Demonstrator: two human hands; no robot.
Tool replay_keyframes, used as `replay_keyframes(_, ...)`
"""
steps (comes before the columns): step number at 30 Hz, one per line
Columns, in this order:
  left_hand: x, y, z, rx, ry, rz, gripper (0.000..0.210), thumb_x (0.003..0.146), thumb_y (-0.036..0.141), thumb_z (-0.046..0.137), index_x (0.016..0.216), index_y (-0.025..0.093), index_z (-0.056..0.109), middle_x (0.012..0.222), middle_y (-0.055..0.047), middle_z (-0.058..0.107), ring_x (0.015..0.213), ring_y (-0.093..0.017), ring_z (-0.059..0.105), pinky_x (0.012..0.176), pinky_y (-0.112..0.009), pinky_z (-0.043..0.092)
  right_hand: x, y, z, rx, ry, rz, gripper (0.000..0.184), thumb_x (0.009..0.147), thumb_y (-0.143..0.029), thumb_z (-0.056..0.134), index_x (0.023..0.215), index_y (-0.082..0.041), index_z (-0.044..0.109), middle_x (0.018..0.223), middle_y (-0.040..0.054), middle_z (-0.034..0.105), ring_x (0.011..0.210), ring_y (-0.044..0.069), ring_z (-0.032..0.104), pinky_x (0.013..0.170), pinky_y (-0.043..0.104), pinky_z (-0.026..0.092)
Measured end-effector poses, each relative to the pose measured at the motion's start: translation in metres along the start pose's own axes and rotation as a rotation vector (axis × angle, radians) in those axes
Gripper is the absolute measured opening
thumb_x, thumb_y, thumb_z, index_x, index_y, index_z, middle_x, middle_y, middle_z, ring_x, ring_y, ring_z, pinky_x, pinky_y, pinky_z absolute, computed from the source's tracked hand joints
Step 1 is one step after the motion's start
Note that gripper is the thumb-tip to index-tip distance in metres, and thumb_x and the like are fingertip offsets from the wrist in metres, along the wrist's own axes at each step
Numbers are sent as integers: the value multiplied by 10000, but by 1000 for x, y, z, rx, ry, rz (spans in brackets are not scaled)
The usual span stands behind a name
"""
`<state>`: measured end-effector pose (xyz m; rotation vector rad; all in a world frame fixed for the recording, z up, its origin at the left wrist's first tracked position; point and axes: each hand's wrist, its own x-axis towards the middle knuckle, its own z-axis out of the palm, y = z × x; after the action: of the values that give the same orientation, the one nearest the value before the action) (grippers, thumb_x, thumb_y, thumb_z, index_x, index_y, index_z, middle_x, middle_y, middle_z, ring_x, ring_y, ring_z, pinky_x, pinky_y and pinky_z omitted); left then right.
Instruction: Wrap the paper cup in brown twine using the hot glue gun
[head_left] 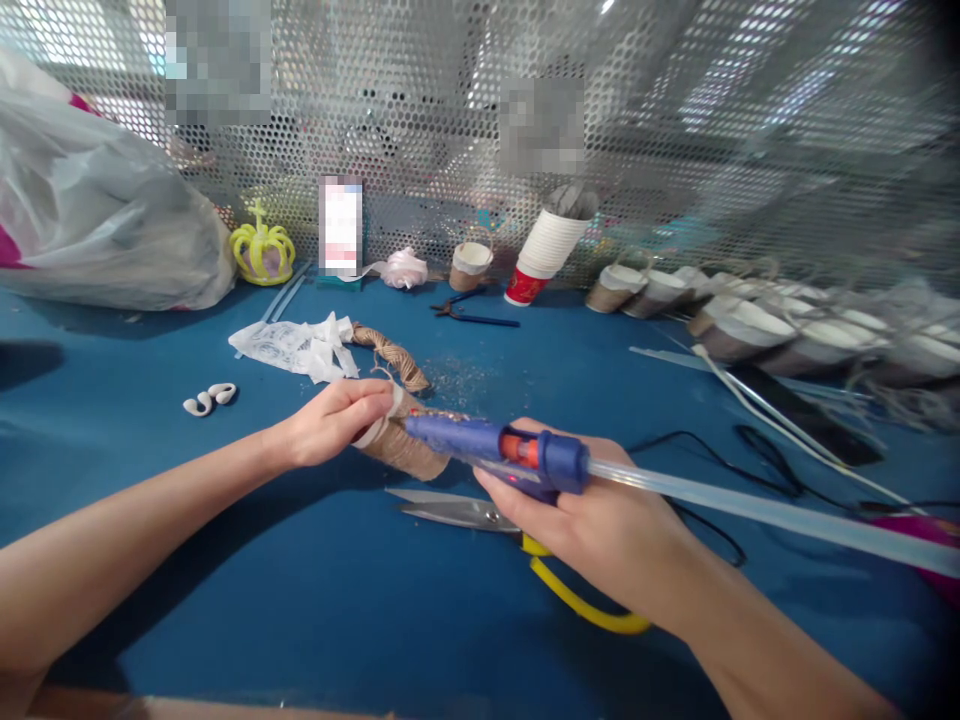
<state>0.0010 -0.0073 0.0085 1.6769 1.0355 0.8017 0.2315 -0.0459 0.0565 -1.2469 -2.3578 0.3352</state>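
Note:
My left hand (pixel 341 420) grips a small cup wrapped in brown burlap (pixel 415 447) by its rim, tilted on its side above the blue table. In my right hand (pixel 592 510) is a blue glue gun (pixel 465 440), with a long clear glue stick (pixel 750 505) running out of its back. The gun's nozzle points at the burlap cup; whether it touches is hard to make out. Beneath the gun lie scissors with yellow handles (pixel 450 511), partly hidden by my right hand. Behind the cup rest a twist of brown twine (pixel 390 352) and white lace pieces (pixel 292 348).
Wrapped cups (pixel 780 330) crowd the right side near a black phone (pixel 806 415) and a black cable (pixel 705 440). Along the mesh partition stand stacked paper cups (pixel 551 245), pliers (pixel 480 318), a yellow crown-shaped piece (pixel 262 250) and a plastic bag (pixel 112 200).

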Motion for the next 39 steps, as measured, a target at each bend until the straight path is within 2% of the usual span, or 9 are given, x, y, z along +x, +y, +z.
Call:
replay_keyframes(4, 0, 0, 0, -17, -7, 0, 292, 824, 379, 408, 693, 146, 525, 643, 1, 517, 647, -125, 505, 599, -230, 428, 1, 1, 2, 68, -47, 98, 116, 775, -243, 509, 671, -212, 548, 553, -18, 548, 436, 105, 465, 409, 220, 396)
replay_keyframes(9, 0, 0, 1, -55, -18, -12, 291, 827, 378, 403, 698, 142, 513, 651, 7, 506, 608, -110, 479, 591, -233, 418, 0, -2, 0, 23, -93, 47, 93, 784, -231, 503, 709, -214, 555, 591, -15, 557, 451, 103, 465, 424, 228, 365)
replay_keyframes(14, 0, -1, 1, -35, -4, -24, 304, 835, 394, 392, 699, 143, 496, 633, 19, 473, 584, -104, 447, 576, -234, 397, -1, -10, -1, 28, -70, 80, 139, 769, -212, 533, 642, -211, 476, 577, -30, 531, 485, 99, 479, 458, 212, 380)
replay_keyframes(19, 0, -1, 1, -10, -11, -26, 322, 845, 417, 366, 710, 148, 481, 618, 29, 444, 562, -99, 420, 559, -231, 377, -4, -15, 1, 15, -108, 30, 74, 727, -157, 542, 698, -217, 511, 589, -41, 559, 476, 92, 485, 464, 195, 373)
replay_keyframes(24, 1, 0, 1, -20, -12, -8, 309, 842, 403, 371, 682, 152, 453, 606, 38, 403, 555, -94, 395, 545, -224, 348, -5, -13, 2, -30, -43, 11, 94, 704, -137, 540, 686, -222, 502, 577, -46, 556, 452, 87, 469, 462, 190, 357)
replay_keyframes(31, 1, -2, 1, -36, -15, -17, 311, 848, 401, 369, 694, 146, 461, 600, 45, 383, 546, -87, 372, 532, -219, 324, -5, -17, 2, -6, -80, -7, 75, 741, -166, 516, 695, -223, 503, 575, -46, 551, 430, 86, 450, 450, 198, 353)
replay_keyframes(35, 1, 1, 2, -80, -18, -27, 291, 831, 386, 394, 685, 146, 469, 620, 34, 427, 562, -91, 397, 541, -221, 338, -3, -12, -1, -28, -50, 48, 91, 737, -184, 542, 667, -221, 495, 558, -44, 529, 457, 94, 466, 443, 200, 366)
replay_keyframes(39, 1, 3, 2, -87, -25, -33, 270, 818, 365, 395, 714, 141, 505, 648, 16, 470, 592, -104, 439, 560, -226, 367, 0, -3, -1, 38, -90, 87, 126, 780, -243, 499, 657, -219, 514, 567, -20, 540, 474, 114, 492, 433, 220, 386)
